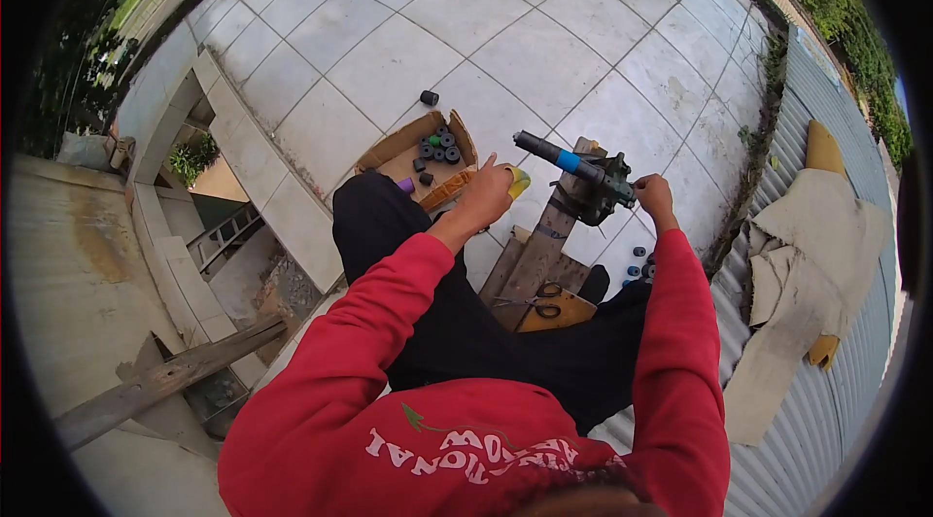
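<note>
A wide tiled floor (408,60) spreads out far ahead, with a corrugated metal sheet (826,342) running down the right side and a crumpled cloth (807,255) lying on it. The person sits in the middle in a red sweater and black trousers, legs either side of an upright wooden post (544,245). On top of the post sits a dark metal tool (588,177) with a long bar and a blue band, pointing left and far. A pair of scissors (539,303) lies on a board at the foot of the post. To the left and farther off, an open cardboard box (418,157) holds small black rollers (439,148), with one loose roller (429,97) beyond it and a few more (637,269) near the right knee.

The hands are well apart. The left hand (486,191) is closed around a yellow object (518,182), just left of the post. The right hand (656,196) is at the right end of the tool, fingers curled against it; whether it grips firmly I cannot tell.

The likely risk is that the tool tips or slips on its narrow post if pushed unevenly, pinching fingers. Loose rollers could also roll away across the tiles.

What the yellow object is stays unclear, as most of it is hidden in the fist. The tool's working parts are too small to make out, and its mounting is hidden.
</note>
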Tool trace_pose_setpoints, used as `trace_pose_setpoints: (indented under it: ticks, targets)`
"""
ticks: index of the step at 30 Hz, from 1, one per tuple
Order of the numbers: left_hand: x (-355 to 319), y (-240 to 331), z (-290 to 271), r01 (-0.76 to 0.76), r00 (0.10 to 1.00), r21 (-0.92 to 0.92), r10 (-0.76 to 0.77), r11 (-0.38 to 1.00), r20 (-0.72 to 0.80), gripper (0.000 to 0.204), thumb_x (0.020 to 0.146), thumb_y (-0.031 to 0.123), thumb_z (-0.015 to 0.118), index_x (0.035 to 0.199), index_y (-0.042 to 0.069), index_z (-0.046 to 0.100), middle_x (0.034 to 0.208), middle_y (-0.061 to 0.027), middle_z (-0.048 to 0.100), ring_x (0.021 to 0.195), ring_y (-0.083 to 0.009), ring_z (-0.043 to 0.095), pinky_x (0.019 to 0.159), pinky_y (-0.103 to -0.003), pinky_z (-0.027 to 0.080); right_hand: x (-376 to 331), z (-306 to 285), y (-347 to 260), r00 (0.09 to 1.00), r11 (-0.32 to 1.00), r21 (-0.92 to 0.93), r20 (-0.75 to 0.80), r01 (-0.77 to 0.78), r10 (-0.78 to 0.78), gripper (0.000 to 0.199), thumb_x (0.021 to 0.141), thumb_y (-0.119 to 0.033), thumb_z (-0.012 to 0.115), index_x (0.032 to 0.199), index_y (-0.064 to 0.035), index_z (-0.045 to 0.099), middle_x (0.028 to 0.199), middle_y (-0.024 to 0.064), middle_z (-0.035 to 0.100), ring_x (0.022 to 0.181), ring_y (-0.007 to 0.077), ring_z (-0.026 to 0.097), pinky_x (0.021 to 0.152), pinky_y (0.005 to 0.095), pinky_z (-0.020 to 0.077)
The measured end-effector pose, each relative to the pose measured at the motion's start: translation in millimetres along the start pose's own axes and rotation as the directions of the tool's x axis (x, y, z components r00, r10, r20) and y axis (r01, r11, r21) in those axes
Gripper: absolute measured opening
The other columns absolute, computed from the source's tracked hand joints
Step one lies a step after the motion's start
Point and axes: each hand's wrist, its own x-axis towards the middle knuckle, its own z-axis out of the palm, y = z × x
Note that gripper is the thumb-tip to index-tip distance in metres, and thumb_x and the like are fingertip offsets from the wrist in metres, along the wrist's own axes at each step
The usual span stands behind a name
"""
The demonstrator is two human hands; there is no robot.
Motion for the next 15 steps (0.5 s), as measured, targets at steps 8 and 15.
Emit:
trace_pose_setpoints:
  ticks: [8,15]
  targets:
    - [1,0,-3,0.025,0.997,0.074,-0.030,0.997,0.066,0.013,0.072,-0.010,0.054,0.081,-0.006,0.063,0.085,-0.0260,0.063,0.088,-0.0462,0.063,0.122,-0.054,0.032,7,-63,-22,0.977,0.999,0.035,-0.212,0.005,0.002,0.024,0.083,-0.026,0.079,0.098,-0.0071,0.080,0.086,0.0154,0.076,0.079,0.0331,0.073,0.071,0.0413,0.0558]
    - [4,-3,-3,0.047,0.995,0.138,-0.059,0.989,0.084,0.019,0.078,-0.004,0.059,0.094,-0.003,0.070,0.095,-0.0214,0.069,0.094,-0.0394,0.066,0.124,-0.052,0.030,-13,-118,-39,0.952,0.990,0.127,-0.306,0.065,-0.023,0.025,0.085,-0.024,0.078,0.102,-0.0047,0.079,0.089,0.0169,0.076,0.078,0.0312,0.073,0.070,0.0391,0.0544]
